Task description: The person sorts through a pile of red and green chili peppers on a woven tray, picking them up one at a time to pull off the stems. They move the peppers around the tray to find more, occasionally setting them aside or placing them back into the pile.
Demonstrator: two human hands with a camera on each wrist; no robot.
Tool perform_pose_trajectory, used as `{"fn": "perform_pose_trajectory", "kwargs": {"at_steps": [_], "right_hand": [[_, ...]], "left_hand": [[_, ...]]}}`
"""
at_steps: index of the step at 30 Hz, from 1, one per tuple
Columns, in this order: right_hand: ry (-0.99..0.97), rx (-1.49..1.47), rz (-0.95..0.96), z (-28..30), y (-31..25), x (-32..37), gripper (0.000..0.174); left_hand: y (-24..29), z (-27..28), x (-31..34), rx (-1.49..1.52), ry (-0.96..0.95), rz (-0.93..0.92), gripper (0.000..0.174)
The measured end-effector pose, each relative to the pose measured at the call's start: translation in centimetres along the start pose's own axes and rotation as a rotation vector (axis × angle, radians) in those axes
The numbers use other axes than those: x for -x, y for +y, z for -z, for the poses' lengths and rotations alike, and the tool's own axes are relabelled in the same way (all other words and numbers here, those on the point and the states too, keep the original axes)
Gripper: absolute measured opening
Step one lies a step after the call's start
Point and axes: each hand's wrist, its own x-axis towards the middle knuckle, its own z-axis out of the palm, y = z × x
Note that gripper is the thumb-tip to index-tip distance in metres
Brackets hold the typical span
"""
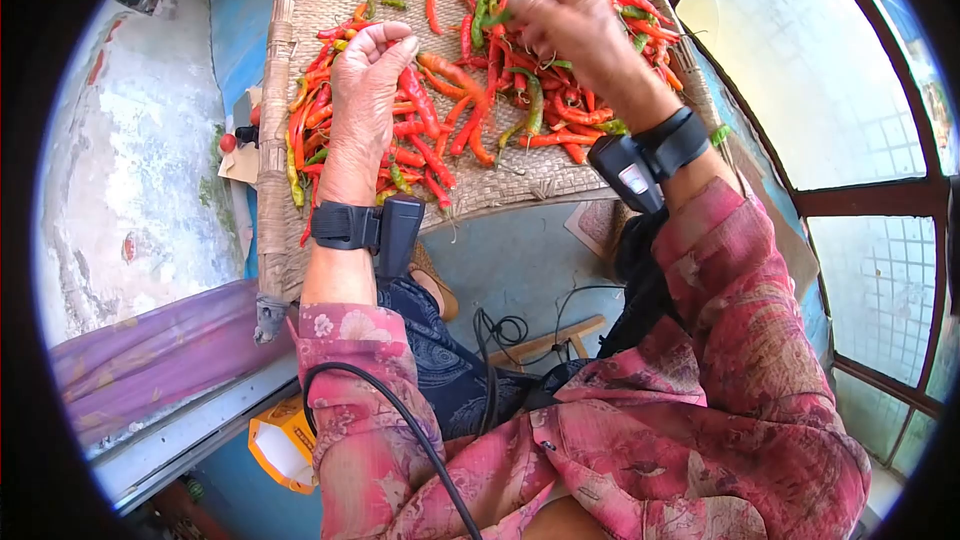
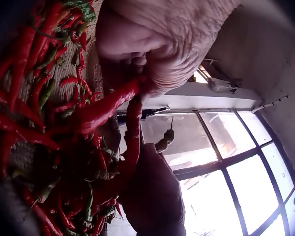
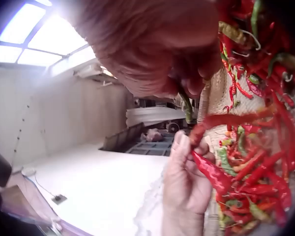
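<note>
My left hand (image 1: 365,80) is over the left part of the woven tray (image 1: 283,70), thumb and fingers pinching the ends of red chili peppers. One glossy red chili pepper (image 1: 418,102) slants down from the fingertips; an orange-red one (image 3: 231,119) stretches away beside it in the right wrist view. Over the pepper heap is my right hand (image 1: 585,30), its fingers curled around a green chili pepper (image 3: 187,108), whose end sticks out below them. Most of that pepper is hidden by the fingers.
Many red, orange and green chili peppers (image 1: 575,105) cover the tray, thickest at the right. Window panes (image 1: 810,60) with dark frames stand close on the right, a worn wall (image 1: 150,160) on the left. Black cables (image 1: 495,330) and a wooden stool (image 1: 560,340) are below.
</note>
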Motion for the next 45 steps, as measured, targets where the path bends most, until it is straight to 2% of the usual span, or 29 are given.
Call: {"fn": "perform_pose_trajectory", "kwargs": {"at_steps": [2, 3, 5, 7, 9, 11, 15, 19, 21, 23, 24, 25, 26, 27, 28, 29, 31, 33, 35, 37, 39, 41, 42, 43, 45], "right_hand": [[0.126, -0.33, -0.067, 1.7, 0.3, -1.2, 0.022], [0.129, -0.33, -0.067, 2.0, 0.8, -1.2, 0.022], [0.203, -0.544, -0.185, 2.3, 0.8, -1.0, 0.029], [0.138, -0.297, -0.21, 1.0, 0.9, 0.0, 0.032], [-0.105, 0.17, -0.068, -0.7, 0.9, 0.7, 0.042], [-0.161, 0.369, 0.162, -2.6, 1.7, 1.5, 0.038], [-0.317, 0.55, 0.107, -2.7, 0.8, 1.2, 0.031], [-0.157, 0.514, 0.152, 0.0, 0.8, -0.6, 0.027], [-0.059, 0.55, 0.057, 1.5, -0.5, -1.0, 0.026], [0.139, 0.476, 0.205, 2.7, -1.0, -1.2, 0.027], [0.251, 0.577, 0.164, 3.2, -1.3, -1.1, 0.027], [0.366, 0.677, 0.121, 3.3, -2.3, -0.7, 0.038], [0.504, 0.81, 0.347, 2.8, -2.3, -0.6, 0.038], [0.504, 0.81, 0.348, 2.4, -1.9, -0.8, 0.038], [0.466, 0.772, 0.519, 1.9, -1.1, -0.9, 0.03], [0.428, 0.731, 0.687, 1.2, -0.2, -0.9, 0.03], [-0.048, 0.422, 0.358, -1.6, 1.8, 0.6, 0.029], [-0.16, 0.4, 0.246, -4.3, 1.6, 2.6, 0.03], [-0.277, 0.56, 0.249, -4.8, 1.5, 2.8, 0.031], [-0.179, 0.581, 0.324, -4.3, 1.7, 2.3, 0.028], [-0.063, 0.682, 0.309, -2.6, 1.2, 1.0, 0.028], [0.068, 0.744, 0.329, -0.3, 0.0, 0.1, 0.025], [0.121, 0.832, 0.296, 0.8, -0.7, -0.2, 0.023], [0.174, 0.919, 0.263, 1.7, -1.1, -0.4, 0.022], [0.344, 0.988, 0.427, 3.5, -0.3, -1.0, 0.029]], "left_hand": [[0.0, 0.1, 0.0, 0.082, 0.03, 0.014, 0.014], [0.1, 0.0, 0.0, 0.083, 0.027, 0.014, 0.014], [0.0, -0.2, 0.0, 0.065, 0.032, 0.016, 0.015], [-0.1, -0.6, 0.0, 0.071, 0.016, 0.019, 0.015], [0.0, -1.1, 0.2, 0.076, 0.001, 0.024, 0.015], [0.4, -1.9, 0.4, 0.094, -0.023, 0.034, 0.016], [0.6, -2.0, 0.5, 0.046, -0.038, 0.016, 0.015], [0.8, -0.8, 0.7, -0.059, 0.011, 0.104, 0.021], [0.6, -0.1, 0.8, 0.026, 0.011, 0.082, 0.027], [0.7, 0.3, 0.9, 0.051, -0.005, 0.082, 0.032], [0.7, 0.3, 1.0, 0.087, -0.011, 0.085, 0.032], [0.9, 0.1, 1.1, 0.122, -0.019, 0.09, 0.032], [1.1, -0.1, 1.2, 0.149, -0.019, 0.101, 0.032], [1.0, -0.3, 1.2, 0.149, -0.018, 0.101, 0.032], [0.8, -0.5, 1.1, 0.215, -0.048, 0.082, 0.032], [0.7, -0.8, 1.1, 0.28, -0.081, 0.064, 0.033], [0.4, -1.7, 0.9, 0.317, -0.104, 0.066, 0.033], [-0.2, -2.7, 0.9, 0.359, -0.088, 0.029, 0.033], [0.1, -3.9, 1.0, 0.317, -0.078, 0.012, 0.033], [0.6, -4.8, 1.3, 0.324, 0.062, 0.003, 0.032], [-0.4, -3.6, 0.6, 0.302, 0.044, 0.03, 0.035], [-1.5, -2.5, 0.1, -0.476, -0.066, 0.144, 0.034], [-3.6, -1.5, -0.1, -0.843, -0.224, -0.106, 0.036], [-3.4, -2.1, 0.8, -1.105, -0.264, -0.127, 0.029], [-5.2, -1.9, 2.1, -1.246, -0.294, -0.258, 0.028]]}}
